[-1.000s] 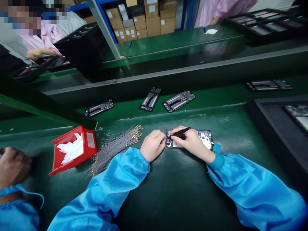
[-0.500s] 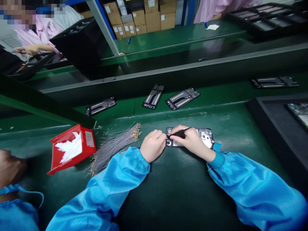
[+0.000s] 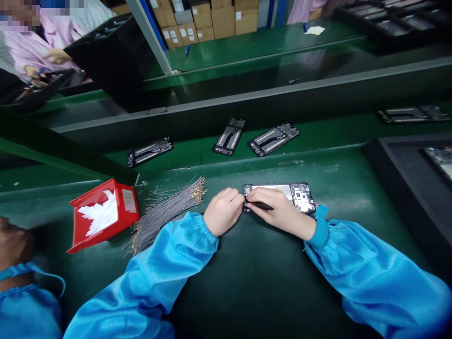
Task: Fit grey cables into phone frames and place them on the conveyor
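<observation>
An opened phone body (image 3: 303, 197) lies flat on the green bench, its circuit board bare at the right end. At its left end my right hand (image 3: 278, 212) grips slim black tweezers (image 3: 262, 205), tips down at the phone's corner. My left hand (image 3: 223, 212) is closed beside that same end, fingertips meeting the phone's edge; whatever is pinched there is hidden. To the left of it spreads a bundle of thin grey cables (image 3: 167, 214) with gold-coloured ends, partly behind my left sleeve.
A red bin (image 3: 122, 207) holds white paper strips. Several phone bodies (image 3: 229, 136) lie along the lower green strip behind. A black tray (image 3: 391, 174) stands at the right. A co-worker's hand (image 3: 14, 242) is at the left edge; people in pink work across the bench.
The tweezers have tilted, their rear end dropping lower, and my right fingers have shifted slightly left. My left hand stays at the phone's end. The view has moved a little.
</observation>
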`<state>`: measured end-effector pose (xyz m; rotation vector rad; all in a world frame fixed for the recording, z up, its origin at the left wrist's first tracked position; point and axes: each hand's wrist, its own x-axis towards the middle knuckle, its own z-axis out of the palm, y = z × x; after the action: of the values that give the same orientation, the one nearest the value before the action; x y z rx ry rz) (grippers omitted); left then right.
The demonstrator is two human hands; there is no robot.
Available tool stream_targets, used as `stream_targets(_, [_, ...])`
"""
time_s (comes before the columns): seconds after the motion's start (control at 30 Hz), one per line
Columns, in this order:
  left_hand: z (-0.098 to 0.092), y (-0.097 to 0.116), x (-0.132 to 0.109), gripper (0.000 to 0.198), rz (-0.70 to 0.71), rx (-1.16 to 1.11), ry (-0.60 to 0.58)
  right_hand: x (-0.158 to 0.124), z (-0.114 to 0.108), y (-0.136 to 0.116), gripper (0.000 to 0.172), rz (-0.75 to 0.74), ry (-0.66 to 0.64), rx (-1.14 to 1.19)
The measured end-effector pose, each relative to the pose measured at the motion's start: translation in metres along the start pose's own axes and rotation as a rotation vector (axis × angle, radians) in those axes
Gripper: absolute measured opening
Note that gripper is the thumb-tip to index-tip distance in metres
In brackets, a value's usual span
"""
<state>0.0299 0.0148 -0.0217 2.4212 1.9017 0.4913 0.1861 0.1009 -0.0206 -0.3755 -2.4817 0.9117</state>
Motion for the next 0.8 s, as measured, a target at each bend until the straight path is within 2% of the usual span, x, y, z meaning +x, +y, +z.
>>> stream_targets(0.1, [-0.002,-0.003,0.0,0.02,-0.011,-0.034,-0.021,0.001,0.002,-0.002,0.01,-0.01,-0.002,0.005])
stream_targets(0.17, [-0.005,-0.009,-0.001,0.017,-0.037,-0.072,-0.051,0.0,-0.001,0.0,0.008,0.007,0.055,0.052])
stream_targets(0.27, [-0.011,-0.02,-0.001,0.014,-0.045,-0.098,-0.11,-0.012,-0.016,0.009,0.006,0.122,0.274,0.0])
stream_targets(0.33, [-0.015,-0.024,-0.002,0.013,0.027,-0.089,-0.165,-0.026,-0.031,0.02,0.008,0.233,0.428,-0.153])
stream_targets(0.37, [-0.017,-0.024,-0.002,0.013,0.083,-0.079,-0.191,-0.033,-0.039,0.026,0.009,0.279,0.462,-0.234])
stream_targets(0.47, [-0.019,-0.015,-0.002,0.015,0.235,-0.022,-0.223,-0.053,-0.054,0.041,0.008,0.408,0.411,-0.387])
stream_targets(0.57, [-0.016,-0.001,-0.002,0.019,0.317,0.043,-0.204,-0.061,-0.053,0.043,0.011,0.443,0.323,-0.373])
stream_targets(0.8, [-0.011,0.01,-0.003,0.021,0.344,0.123,-0.167,-0.052,-0.035,0.021,0.011,0.237,0.22,0.062])
